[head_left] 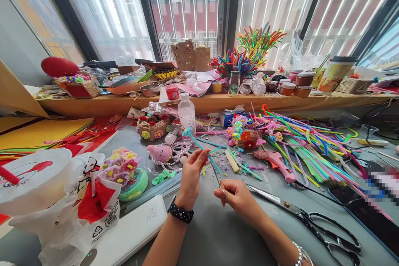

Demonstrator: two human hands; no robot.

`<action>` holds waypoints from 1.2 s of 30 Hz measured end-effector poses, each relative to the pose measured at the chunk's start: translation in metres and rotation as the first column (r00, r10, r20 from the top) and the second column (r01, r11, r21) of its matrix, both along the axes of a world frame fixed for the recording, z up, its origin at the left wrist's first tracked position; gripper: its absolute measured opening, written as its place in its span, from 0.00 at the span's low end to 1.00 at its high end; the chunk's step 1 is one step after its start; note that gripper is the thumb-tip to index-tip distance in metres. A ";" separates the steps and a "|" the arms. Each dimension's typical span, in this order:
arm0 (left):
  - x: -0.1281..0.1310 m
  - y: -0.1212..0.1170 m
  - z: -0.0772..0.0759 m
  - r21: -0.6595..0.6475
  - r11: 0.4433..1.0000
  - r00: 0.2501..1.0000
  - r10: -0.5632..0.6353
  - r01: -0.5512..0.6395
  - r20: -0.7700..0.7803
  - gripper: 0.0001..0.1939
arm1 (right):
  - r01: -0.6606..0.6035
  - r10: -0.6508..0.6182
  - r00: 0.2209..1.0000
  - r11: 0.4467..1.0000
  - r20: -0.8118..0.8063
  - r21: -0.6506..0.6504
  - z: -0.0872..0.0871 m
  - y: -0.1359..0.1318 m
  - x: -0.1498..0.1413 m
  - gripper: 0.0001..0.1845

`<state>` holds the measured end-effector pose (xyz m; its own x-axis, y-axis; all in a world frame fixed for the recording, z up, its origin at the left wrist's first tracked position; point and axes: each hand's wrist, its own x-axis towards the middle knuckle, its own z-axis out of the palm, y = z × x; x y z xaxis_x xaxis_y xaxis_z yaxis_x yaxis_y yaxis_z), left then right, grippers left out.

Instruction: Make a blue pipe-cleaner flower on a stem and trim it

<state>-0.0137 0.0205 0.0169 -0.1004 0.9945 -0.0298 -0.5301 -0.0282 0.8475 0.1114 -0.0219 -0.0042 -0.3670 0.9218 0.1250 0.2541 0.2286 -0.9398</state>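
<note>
Pinched in the fingertips of my left hand (193, 170) is a light-blue pipe cleaner (195, 140), curled into a small bloom at its upper end. Its lower part sticks out past the fingers toward the right. A thin dark rod (215, 174) runs between the two hands; whether it is a wire or a slim tool I cannot tell. My right hand (238, 201), closed, grips the rod's lower end. Just right of that hand lie large black-handled scissors (286, 204), blades slightly apart. Beyond the hands are a yellow stick (232, 161) and scattered pipe cleaner scraps.
A pink glue gun (277, 164) with a cord lies at right, near many pipe cleaners (314, 162). Flower-covered baskets (154, 128) and a clear bottle (186, 112) stand behind. At left are a white power bank (134, 228) and a bagged cup (34, 187). A phone (368, 216) lies far right.
</note>
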 end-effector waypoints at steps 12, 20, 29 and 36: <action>-0.001 -0.003 0.002 0.018 0.995 0.995 -0.099 0.099 -0.002 0.06 | -0.098 0.096 0.994 0.995 -0.045 -0.028 -0.004 -0.001 0.012 0.32; 0.003 -0.004 0.001 0.000 0.982 0.980 -0.190 0.190 -0.053 0.05 | -0.186 0.183 0.982 0.982 0.055 0.046 -0.002 -0.006 0.012 0.34; 0.004 -0.004 -0.001 0.014 0.982 0.977 -0.185 0.187 -0.103 0.05 | -0.111 0.105 0.991 0.991 0.080 0.078 0.000 -0.007 0.010 0.30; 0.002 -0.002 0.000 0.021 0.993 0.993 -0.112 0.113 -0.043 0.05 | 0.005 -0.008 0.999 0.998 0.043 0.069 -0.001 -0.006 0.008 0.25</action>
<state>-0.0114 0.0181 0.0165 0.0115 0.9999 -0.0042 -0.4949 0.0093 0.8689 0.1197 -0.0283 -0.0051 -0.3676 0.9138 0.1725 0.2957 0.2908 -0.9099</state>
